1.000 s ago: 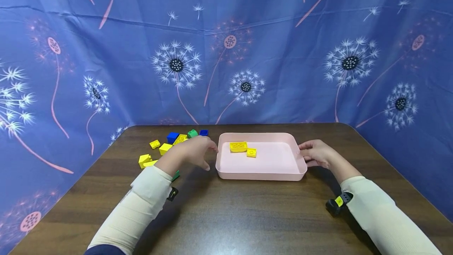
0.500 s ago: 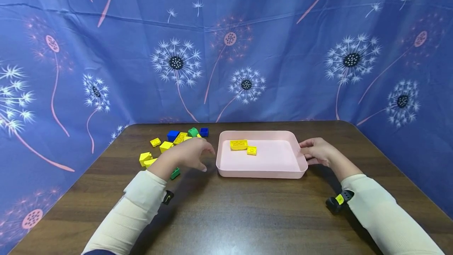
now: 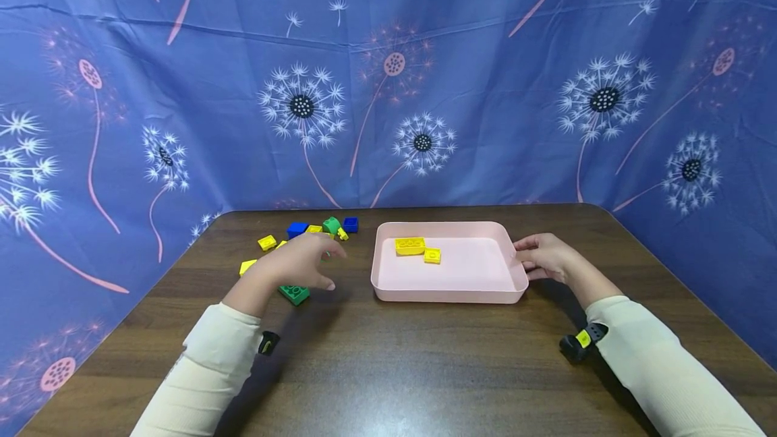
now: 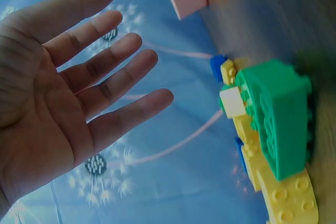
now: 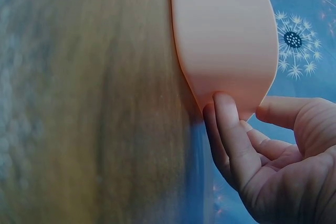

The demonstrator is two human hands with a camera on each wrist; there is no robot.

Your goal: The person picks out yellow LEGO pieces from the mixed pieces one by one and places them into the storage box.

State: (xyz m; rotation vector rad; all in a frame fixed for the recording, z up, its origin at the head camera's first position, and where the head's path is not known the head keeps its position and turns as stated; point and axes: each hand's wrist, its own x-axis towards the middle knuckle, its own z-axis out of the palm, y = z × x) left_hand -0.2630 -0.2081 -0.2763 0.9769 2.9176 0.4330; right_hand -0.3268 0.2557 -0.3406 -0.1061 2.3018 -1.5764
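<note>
My left hand hangs over a loose group of toy building bricks, its fingers spread and apart from them. In the left wrist view its palm faces the camera and holds nothing. Just below that hand lies a green brick, seen large in the left wrist view with a yellow brick beside it. At the right end of a shallow pink tray, my right hand holds the wall and rim with its fingertips. Inside the tray lie a longer yellow brick and a small yellow brick.
Behind the left hand are a blue brick, a rounded green brick and several yellow ones, partly covered by the hand. All stand on a brown wooden table. A blue dandelion-print cloth hangs behind the table.
My left hand has moved left, away from the tray and over the bricks, uncovering the small yellow and rounded green ones at the back. The right hand stays at the tray's end.
</note>
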